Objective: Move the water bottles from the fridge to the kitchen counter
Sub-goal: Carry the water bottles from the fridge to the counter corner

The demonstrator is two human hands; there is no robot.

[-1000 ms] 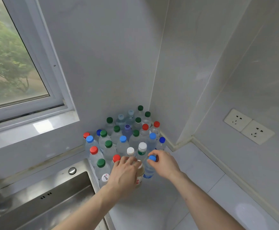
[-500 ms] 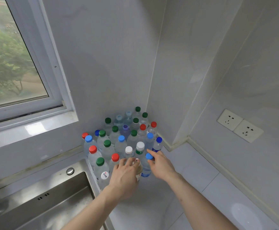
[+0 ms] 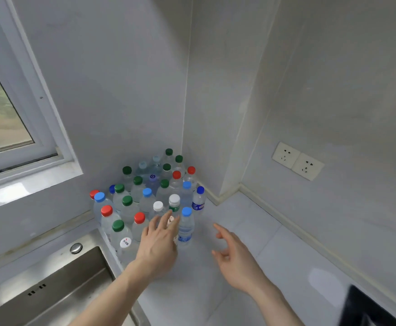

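Head view: clear plastic bottles [image 3: 185,228] upright on glossy white counter [image 3: 251,222].

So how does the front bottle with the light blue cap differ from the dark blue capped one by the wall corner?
The light blue capped bottle stands at the front edge of the group, next to the left hand; the dark blue capped bottle stands further back, nearer the wall. The front one's label is pale blue, the back one's dark blue. The front one looks taller. Both are clear, upright and capped, and no hand holds either.
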